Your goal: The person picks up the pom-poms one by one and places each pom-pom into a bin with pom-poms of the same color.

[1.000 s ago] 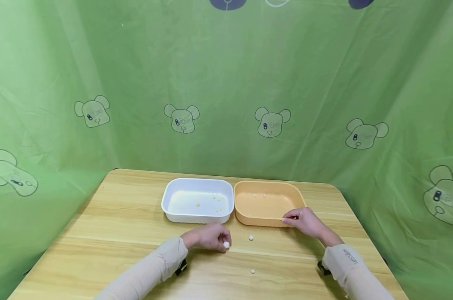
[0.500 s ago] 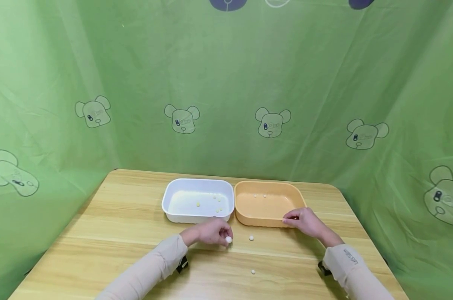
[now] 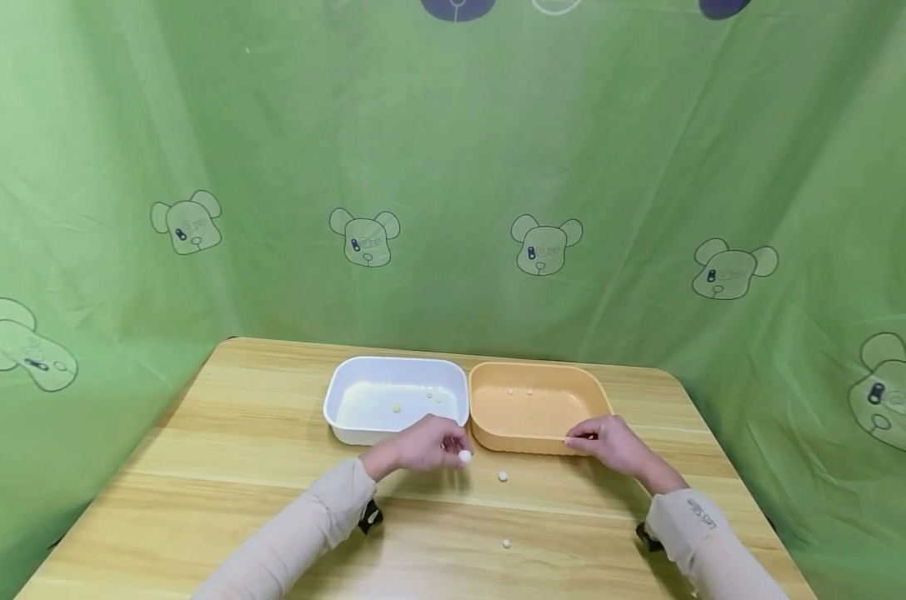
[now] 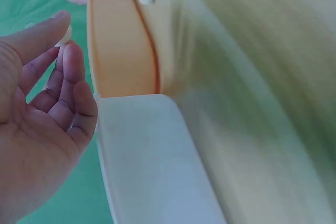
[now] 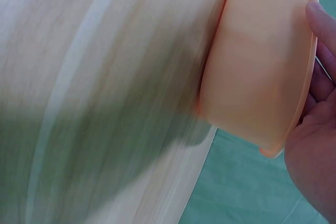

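The left hand pinches a little white ball at its fingertips, just in front of the white tray. The right hand grips the orange tray's near edge

My head view looks down across the table from a distance. Both wrist views sit close, sharing the orange tray.
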`<state>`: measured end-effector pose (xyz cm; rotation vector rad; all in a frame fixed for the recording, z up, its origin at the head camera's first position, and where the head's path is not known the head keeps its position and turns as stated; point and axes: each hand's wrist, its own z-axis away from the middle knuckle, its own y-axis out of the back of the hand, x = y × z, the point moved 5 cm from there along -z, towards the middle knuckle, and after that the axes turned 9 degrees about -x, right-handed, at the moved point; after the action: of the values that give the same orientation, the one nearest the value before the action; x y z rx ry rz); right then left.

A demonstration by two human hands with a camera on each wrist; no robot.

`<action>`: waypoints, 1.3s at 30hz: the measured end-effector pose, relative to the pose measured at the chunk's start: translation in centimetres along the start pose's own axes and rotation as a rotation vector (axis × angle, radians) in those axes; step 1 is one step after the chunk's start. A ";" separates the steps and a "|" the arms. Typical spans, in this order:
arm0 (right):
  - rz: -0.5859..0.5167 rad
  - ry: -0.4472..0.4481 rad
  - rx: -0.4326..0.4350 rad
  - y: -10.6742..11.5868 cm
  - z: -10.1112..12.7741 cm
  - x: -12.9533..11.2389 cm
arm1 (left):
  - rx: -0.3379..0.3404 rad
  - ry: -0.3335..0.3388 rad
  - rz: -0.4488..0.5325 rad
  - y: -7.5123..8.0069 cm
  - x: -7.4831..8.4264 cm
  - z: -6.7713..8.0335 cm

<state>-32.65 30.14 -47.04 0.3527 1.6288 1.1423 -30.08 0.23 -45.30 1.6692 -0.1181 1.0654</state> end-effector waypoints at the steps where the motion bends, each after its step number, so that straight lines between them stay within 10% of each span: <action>1: -0.001 0.002 0.000 0.0 0.0 0.0 | 0.008 0.002 -0.005 0.2 0.1 -0.1; 39: -0.021 0.015 0.009 -0.2 0.0 0.3 | 0.205 0.040 -0.015 5.3 1.0 -3.5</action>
<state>-32.76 30.25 -47.37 0.3332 1.6470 1.1249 -34.53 1.44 -40.74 1.8272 0.0302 1.1296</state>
